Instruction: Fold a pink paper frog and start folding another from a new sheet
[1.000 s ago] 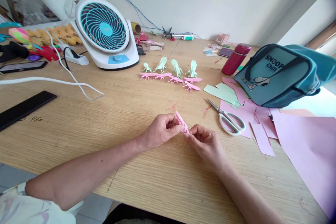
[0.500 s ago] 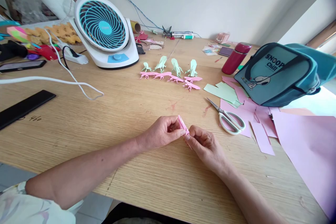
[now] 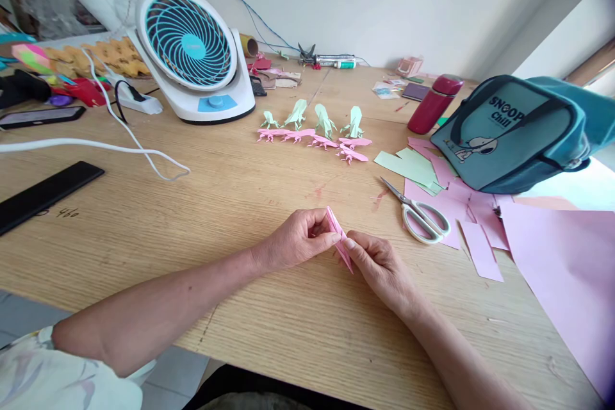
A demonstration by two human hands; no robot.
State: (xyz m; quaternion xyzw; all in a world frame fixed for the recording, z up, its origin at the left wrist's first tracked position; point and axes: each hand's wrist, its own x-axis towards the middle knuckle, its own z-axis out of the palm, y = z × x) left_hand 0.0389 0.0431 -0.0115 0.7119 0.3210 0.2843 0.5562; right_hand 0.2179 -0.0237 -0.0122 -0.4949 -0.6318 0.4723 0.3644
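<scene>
Wood-grain table (image 3: 230, 205) against a pale wall (image 3: 384, 6). We hold a folded pink paper (image 3: 336, 224) between both hands: left hand (image 3: 300, 240) pinching its upper part with thumb and fingers, right hand (image 3: 379, 262) pinching it lower down, a pointed end showing below the right thumb. Beyond the hands we count 4 green paper figures (image 3: 324, 120), with 5 pink paper figures (image 3: 300, 135) just nearer. Right of the right hand lie scissors (image 3: 406, 201), partly on pink sheets (image 3: 449, 205); farther off, a red bottle (image 3: 430, 112) and teal bag (image 3: 500, 160).

We are reading "SNOOP" above "Chill" on the teal bag (image 3: 521, 147) toward the right edge of the surface (image 3: 230, 205), and making out handwriting (image 3: 68, 213) resembling "460" on its left side.
</scene>
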